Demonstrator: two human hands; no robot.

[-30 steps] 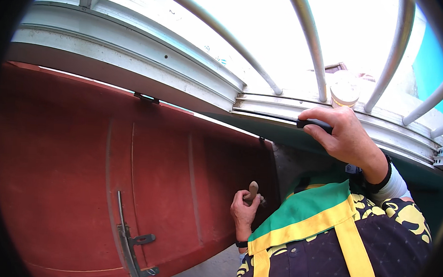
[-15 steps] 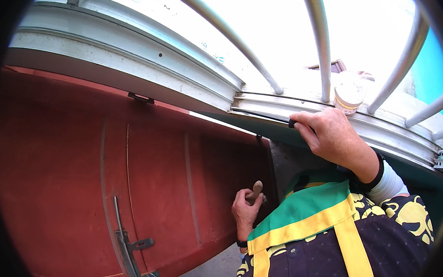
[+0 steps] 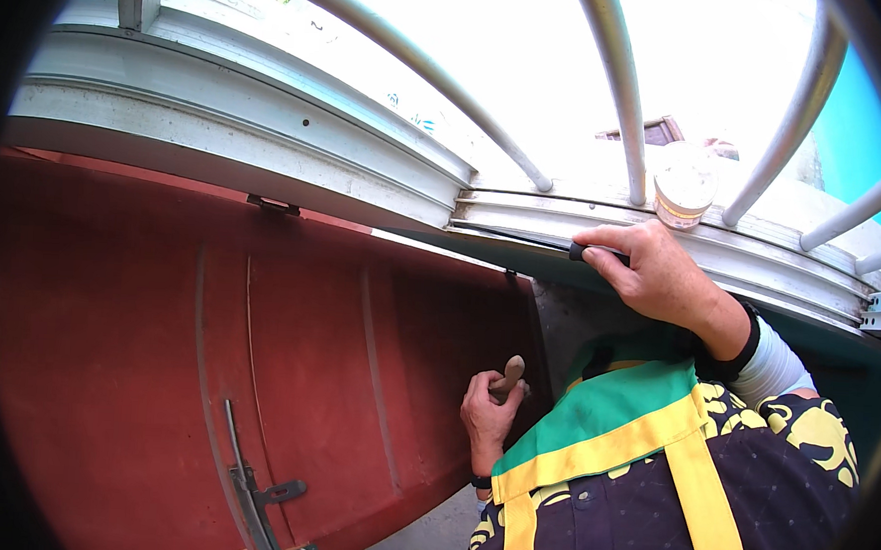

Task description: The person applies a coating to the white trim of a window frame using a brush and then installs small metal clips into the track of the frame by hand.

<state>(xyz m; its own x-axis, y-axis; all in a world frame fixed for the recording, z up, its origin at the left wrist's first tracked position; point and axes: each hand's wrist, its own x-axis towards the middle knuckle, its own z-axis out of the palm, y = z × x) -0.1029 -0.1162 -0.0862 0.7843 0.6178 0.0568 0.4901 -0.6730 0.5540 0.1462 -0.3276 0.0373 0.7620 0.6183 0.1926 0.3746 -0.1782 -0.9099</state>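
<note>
My right hand [image 3: 664, 282] pinches a screwdriver-like tool by its black handle [image 3: 579, 251]. Its long thin dark shaft [image 3: 517, 237] points left along the lower edge of the white window track [image 3: 553, 217]; the tip by the frame corner is too small to make out. Lower down, in front of the red panel, my left hand [image 3: 487, 417] is closed around a tool with a rounded wooden handle [image 3: 514, 369]. The tool's other end is hidden by the fingers and the apron.
A clear plastic tub [image 3: 684, 188] stands on the sill behind my right hand. Metal bars [image 3: 620, 85] rise beyond the track. The red door-like panel [image 3: 316, 368] with a metal latch [image 3: 254, 499] fills the left, below the white sash frame [image 3: 238, 145]. A green and yellow apron [image 3: 602, 418] covers my front.
The view has shifted slightly. My right hand has turned a little, so more of the black handle shows. My left hand keeps its hold on the wooden handle, almost unmoved.
</note>
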